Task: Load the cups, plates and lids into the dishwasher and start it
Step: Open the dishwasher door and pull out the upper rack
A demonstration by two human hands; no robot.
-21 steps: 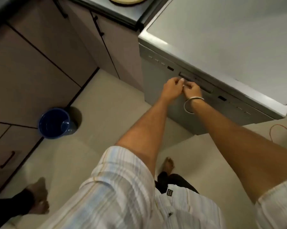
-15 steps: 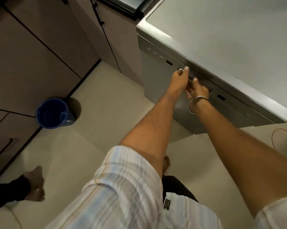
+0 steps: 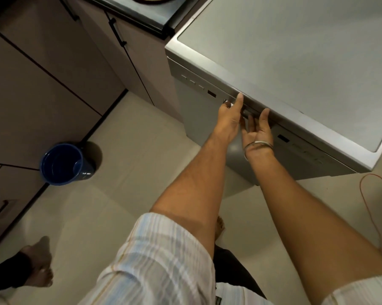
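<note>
Both hands [image 3: 240,122] at dishwasher [image 3: 284,62] handle

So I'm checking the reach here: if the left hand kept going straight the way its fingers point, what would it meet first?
The left hand points up at the grey dishwasher. It would likely meet the recessed door handle under the top edge first; its fingertips already seem to be there, though depth is unclear.

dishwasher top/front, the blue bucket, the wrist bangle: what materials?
Dishwasher: looks like brushed or painted metal in matte silver-grey, with a soft sheen along the top edge; the control strip could be plastic. Blue bucket: likely glossy moulded plastic, judging by the highlights on its inner wall. Bangle on the right wrist: thin, bright and reflective, so probably polished metal.
</note>
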